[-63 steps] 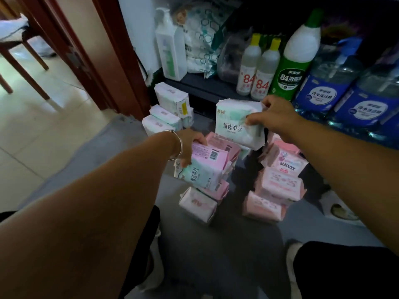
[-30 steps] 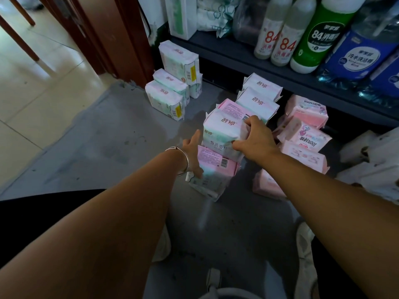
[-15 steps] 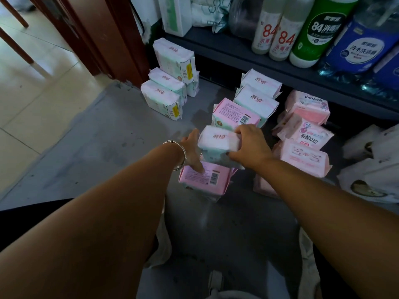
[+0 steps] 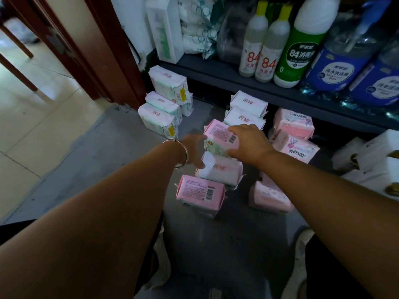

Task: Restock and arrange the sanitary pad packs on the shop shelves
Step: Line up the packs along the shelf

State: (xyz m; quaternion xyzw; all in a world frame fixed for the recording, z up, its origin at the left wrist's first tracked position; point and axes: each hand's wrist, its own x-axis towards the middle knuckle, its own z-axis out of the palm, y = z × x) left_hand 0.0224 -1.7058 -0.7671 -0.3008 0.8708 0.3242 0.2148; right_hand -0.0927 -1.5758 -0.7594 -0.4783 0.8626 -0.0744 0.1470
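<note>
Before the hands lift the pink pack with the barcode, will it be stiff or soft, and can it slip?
The pink pack is probably soft and light: its wrapper looks puffy. The film looks glossy, so perhaps slippery. Both the left hand and right hand are at its sides.
</note>
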